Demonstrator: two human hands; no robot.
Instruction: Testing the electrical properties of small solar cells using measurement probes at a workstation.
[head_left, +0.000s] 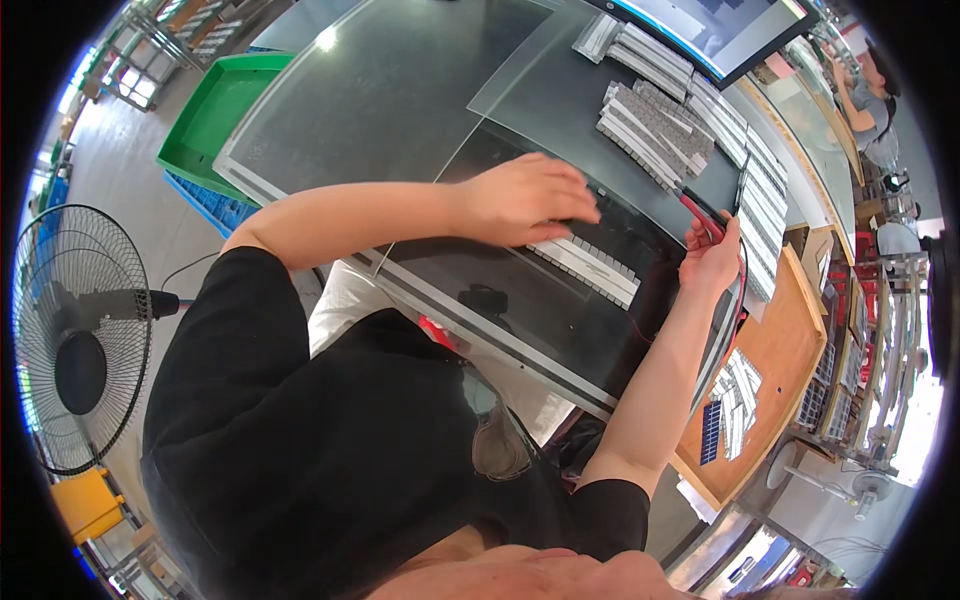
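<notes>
Head view: gripping red and black probes (699, 210) in the closed right hand (712, 264), near the grey strips (655, 130); with the left hand (530, 203) half-curled over one end of a white segmented strip (592, 271), flat on the dark tabletop (560, 340); impossible to tell whether grasping anything beneath

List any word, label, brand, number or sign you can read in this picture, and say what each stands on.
None can be read.
Monitor: anything on its screen is too small and blurred.
Strip by the left hand: no legible writing.
Red tool in the right hand: no lettering can be made out.
Fan: no readable label.
</notes>
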